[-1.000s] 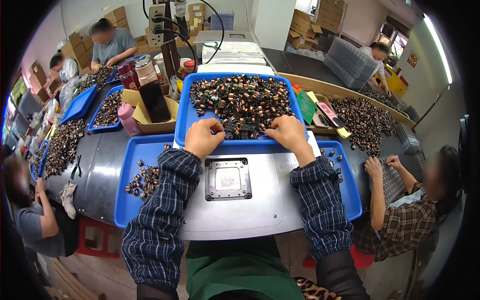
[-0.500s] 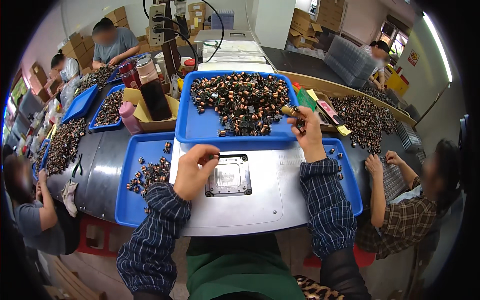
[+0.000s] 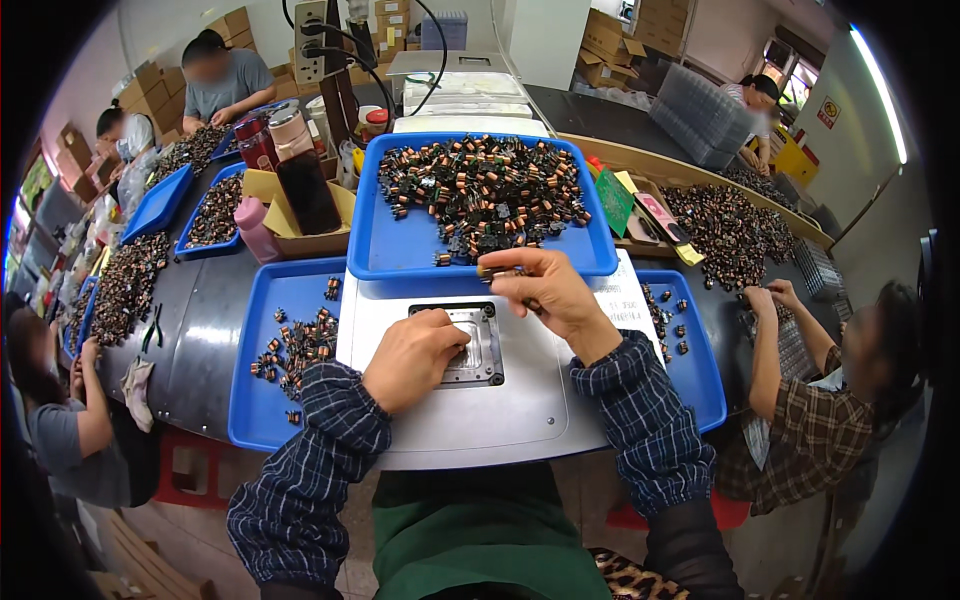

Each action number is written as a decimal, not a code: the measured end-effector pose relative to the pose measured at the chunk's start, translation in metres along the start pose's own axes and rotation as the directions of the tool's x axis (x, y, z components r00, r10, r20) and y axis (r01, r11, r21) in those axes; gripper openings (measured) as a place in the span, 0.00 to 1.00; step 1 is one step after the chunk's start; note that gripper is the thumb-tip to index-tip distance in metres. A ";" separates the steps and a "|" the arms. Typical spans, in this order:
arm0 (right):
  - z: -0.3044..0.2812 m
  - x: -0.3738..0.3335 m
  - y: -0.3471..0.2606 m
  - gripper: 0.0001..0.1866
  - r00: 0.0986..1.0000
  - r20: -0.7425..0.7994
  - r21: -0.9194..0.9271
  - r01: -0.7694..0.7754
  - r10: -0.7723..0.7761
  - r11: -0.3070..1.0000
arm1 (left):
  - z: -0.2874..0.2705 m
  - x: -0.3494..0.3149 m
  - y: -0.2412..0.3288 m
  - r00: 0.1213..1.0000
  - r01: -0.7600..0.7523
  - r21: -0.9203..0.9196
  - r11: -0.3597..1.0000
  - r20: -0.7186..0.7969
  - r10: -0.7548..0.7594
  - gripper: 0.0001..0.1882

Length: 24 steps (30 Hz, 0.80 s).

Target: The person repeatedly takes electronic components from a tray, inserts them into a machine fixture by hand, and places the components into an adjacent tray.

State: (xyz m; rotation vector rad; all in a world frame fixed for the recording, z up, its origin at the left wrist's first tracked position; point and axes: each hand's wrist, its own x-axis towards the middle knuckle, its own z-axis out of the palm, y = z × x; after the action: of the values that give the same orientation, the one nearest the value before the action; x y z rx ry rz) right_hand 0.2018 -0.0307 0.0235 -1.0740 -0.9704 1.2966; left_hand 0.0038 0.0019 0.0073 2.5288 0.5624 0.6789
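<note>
The right hand (image 3: 562, 300)'s grip pinches a small coil part (image 3: 499, 272) between thumb and fingers, raised near the metal fixture (image 3: 486, 352), apparently to keep it clear of the left hand (image 3: 412, 360). That hand curls over the fixture, fingertips downward; whether its grip contains anything is hidden. The fixture sits recessed in a silver plate (image 3: 505, 425), probably central so both hands can reach it. Beyond, a heaped blue tray (image 3: 388, 246) stands close, presumably for short reaches. Left tray (image 3: 258, 405) and right tray (image 3: 700, 385) flank the plate on the dark table (image 3: 195, 345), holding smaller heaps.
</note>
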 end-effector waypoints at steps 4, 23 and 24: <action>0.009 -0.002 0.004 0.11 0.986 0.138 -0.126 0.106 -0.089 0.986 | -0.001 0.000 0.002 1.000 -0.011 0.136 0.991 0.013 0.009 0.07; 0.026 -0.005 0.027 0.07 0.821 0.509 -0.723 0.571 -0.258 0.390 | -0.037 -0.045 -0.036 0.827 0.308 0.117 0.944 -0.525 -0.204 0.07; 0.030 -0.006 0.028 0.07 0.820 0.511 -0.720 0.572 -0.258 0.393 | -0.038 -0.045 -0.040 0.813 0.320 0.130 0.938 -0.546 -0.202 0.08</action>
State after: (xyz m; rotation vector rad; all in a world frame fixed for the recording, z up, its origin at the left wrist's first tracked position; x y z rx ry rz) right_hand 0.1656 -0.0351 0.0042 -1.2056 -2.1466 0.4741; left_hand -0.0630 0.0249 -0.0005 2.3674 1.2130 1.2744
